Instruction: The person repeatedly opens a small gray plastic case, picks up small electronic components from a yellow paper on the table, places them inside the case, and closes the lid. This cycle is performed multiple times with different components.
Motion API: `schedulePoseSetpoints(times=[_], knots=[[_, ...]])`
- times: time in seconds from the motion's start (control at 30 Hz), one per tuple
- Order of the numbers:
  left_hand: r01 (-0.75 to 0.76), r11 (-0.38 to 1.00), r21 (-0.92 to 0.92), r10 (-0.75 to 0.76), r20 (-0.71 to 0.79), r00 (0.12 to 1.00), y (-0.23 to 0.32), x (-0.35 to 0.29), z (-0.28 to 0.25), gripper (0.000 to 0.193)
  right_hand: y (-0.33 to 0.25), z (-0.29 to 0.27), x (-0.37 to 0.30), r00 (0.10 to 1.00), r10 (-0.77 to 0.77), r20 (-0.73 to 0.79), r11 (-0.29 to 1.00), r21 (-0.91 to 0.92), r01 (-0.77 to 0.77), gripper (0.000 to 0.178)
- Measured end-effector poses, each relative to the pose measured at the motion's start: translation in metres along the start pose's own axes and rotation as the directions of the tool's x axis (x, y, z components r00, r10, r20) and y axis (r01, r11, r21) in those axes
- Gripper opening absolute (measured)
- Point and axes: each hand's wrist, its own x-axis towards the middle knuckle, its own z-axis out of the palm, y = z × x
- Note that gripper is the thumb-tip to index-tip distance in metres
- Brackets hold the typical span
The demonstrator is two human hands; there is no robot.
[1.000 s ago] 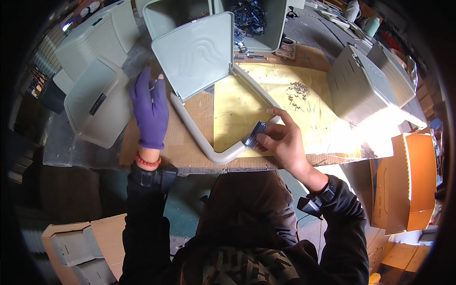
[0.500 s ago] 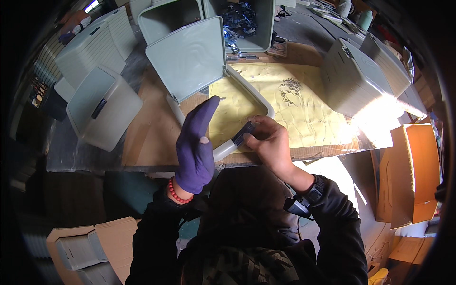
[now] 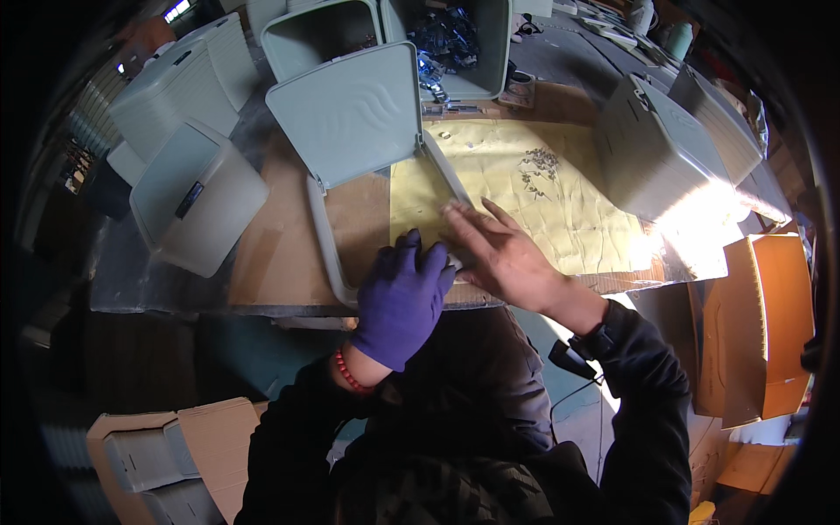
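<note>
A pale grey-green plastic rim frame (image 3: 325,236) lies on the bench in front of me, its hinged lid (image 3: 350,114) standing raised at the far side. Over the frame's front bar curls my left hand (image 3: 402,306), in a purple glove, with its fingers bent round it. My bare right hand (image 3: 512,267) rests at the front right corner, fingers stretched out and slightly blurred, close to the gloved fingertips. Both hands cover most of the front bar, and the dark latch piece there is hidden.
Yellow paper (image 3: 586,219) bears a pile of small metal parts (image 3: 540,166). A bin (image 3: 210,210) stands left, another bin (image 3: 652,149) right. Behind the lid, an open bin (image 3: 496,52) holds dark plastic pieces (image 3: 446,44). Stacked bins (image 3: 175,96) rise far left; a cardboard box (image 3: 761,324) sits right.
My left hand has gone from upright and flat to curled over the front bar, further right. My right hand has released its pinch on the dark latch and stretched its fingers. The frame has turned slightly.
</note>
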Motion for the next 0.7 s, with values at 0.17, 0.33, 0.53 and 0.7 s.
schedulePoseSetpoints(times=[0.17, 0.33, 0.53, 0.7], knots=[[-0.103, 0.994, -0.041, 0.104, 0.033, 0.994, -0.026, -0.013, -0.041, 0.03, -0.007, -0.011, 0.014, 0.952, -0.298, 0.074, 0.954, 0.009, 0.298, 0.08], [-0.331, 0.943, 0.015, 0.332, -0.036, 0.943, -0.058, -0.01, -0.105, 0.047, -0.045, -0.029, 0.04, 0.959, -0.233, -0.16, 0.865, 0.416, 0.279, 0.088], [-0.338, 0.941, 0.032, 0.337, -0.206, 0.919, -0.066, 0.019, -0.132, 0.026, -0.063, -0.018, 0.063, 0.931, 0.158, -0.33, 0.593, 0.785, 0.178, 0.094], [-0.135, 0.973, -0.187, 0.184, 0.272, 0.945, -0.052, 0.002, -0.123, 0.034, -0.039, -0.017, 0.041, 0.976, -0.036, -0.214, 0.684, 0.706, 0.181, 0.113]])
